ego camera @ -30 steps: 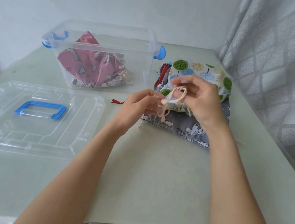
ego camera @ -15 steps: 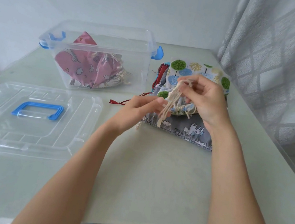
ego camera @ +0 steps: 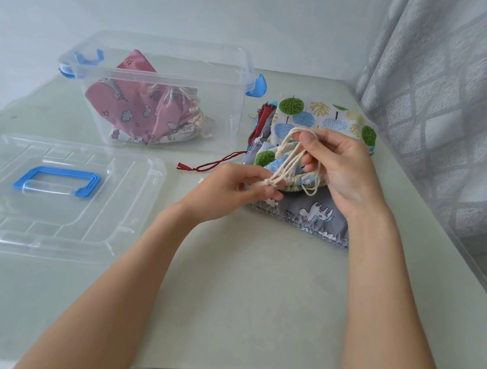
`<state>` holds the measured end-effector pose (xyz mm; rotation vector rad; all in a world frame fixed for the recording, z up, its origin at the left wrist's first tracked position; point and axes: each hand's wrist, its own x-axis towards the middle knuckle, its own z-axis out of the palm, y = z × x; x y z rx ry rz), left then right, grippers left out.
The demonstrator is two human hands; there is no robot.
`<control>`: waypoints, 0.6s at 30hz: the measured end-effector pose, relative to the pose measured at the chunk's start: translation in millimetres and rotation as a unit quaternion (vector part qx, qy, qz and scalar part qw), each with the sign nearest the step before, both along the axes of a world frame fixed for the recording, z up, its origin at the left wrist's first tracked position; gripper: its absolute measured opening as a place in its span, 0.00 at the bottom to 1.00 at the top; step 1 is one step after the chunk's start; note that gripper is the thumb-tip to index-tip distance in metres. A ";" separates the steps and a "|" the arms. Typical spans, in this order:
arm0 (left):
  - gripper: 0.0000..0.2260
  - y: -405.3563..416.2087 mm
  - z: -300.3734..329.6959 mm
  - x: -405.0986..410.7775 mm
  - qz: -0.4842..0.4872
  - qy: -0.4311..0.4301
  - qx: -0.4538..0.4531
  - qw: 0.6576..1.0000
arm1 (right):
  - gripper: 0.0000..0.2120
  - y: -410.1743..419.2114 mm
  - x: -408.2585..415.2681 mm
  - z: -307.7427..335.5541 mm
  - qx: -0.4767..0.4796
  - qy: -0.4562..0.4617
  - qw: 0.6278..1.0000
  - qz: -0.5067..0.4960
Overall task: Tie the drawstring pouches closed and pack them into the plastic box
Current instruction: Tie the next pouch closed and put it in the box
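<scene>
Over the pouch pile, centre: both hands work one cream drawstring (ego camera: 289, 162).
Left hand (ego camera: 228, 193): fingertips pinched on the knotted lower end of the cord, just above the grey pouch.
Right hand (ego camera: 341, 167): at 1 o'clock from the left, fingers curled, strands looped over the raised forefinger and pulled taut between the two hands.
Tree-print pouch (ego camera: 317, 116): top of the pile, its gathered mouth under the right hand; the cord runs from it.
Grey animal-print pouch (ego camera: 309, 215): beneath, its ruffled edge toward 6 o'clock, flat on the table.
Other pouches: red and blue edges (ego camera: 262, 118) show at the pile's 9 o'clock side; a dark red cord (ego camera: 210, 165) trails from there onto the table.
Plastic box (ego camera: 156, 128): at 10 o'clock from the hands, clear, blue latches, open.
Pink pouch (ego camera: 140, 110): inside the box, mouth cinched with cream cord.
Lid (ego camera: 126, 208): at 8 o'clock, flat on the table, blue handle up.
Table (ego camera: 251, 295): pale green.
Curtain (ego camera: 468, 90): grey, along the 3 o'clock side.
</scene>
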<state>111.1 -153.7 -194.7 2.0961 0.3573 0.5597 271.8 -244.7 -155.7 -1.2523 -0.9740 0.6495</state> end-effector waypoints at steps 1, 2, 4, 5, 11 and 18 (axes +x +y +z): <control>0.07 0.5 0.5 -0.3 -0.007 -0.010 -0.023 1.000 | 0.04 -0.8 1.0 0.5 0.000 0.000 1.000 -0.004; 0.10 0.2 1.1 -0.9 -0.020 -0.020 -0.050 0.998 | 0.04 -1.8 2.2 0.9 0.000 -0.003 1.000 -0.009; 0.13 -1.6 4.3 -2.6 -0.030 -0.027 -0.094 0.995 | 0.04 -3.2 4.2 0.6 0.000 -0.008 1.000 -0.022; 0.14 -2.5 6.0 -3.2 -0.029 -0.031 -0.111 0.993 | 0.04 -3.6 5.0 0.2 0.000 -0.010 1.000 -0.028; 0.13 -14.0 14.2 -4.1 -0.078 -0.071 -0.103 0.989 | 0.05 -4.3 2.3 2.8 0.024 0.004 1.000 -0.011; 0.11 -21.6 1.0 13.1 -0.109 -0.056 -0.088 0.989 | 0.08 -8.4 2.7 14.9 0.046 -0.051 0.996 0.049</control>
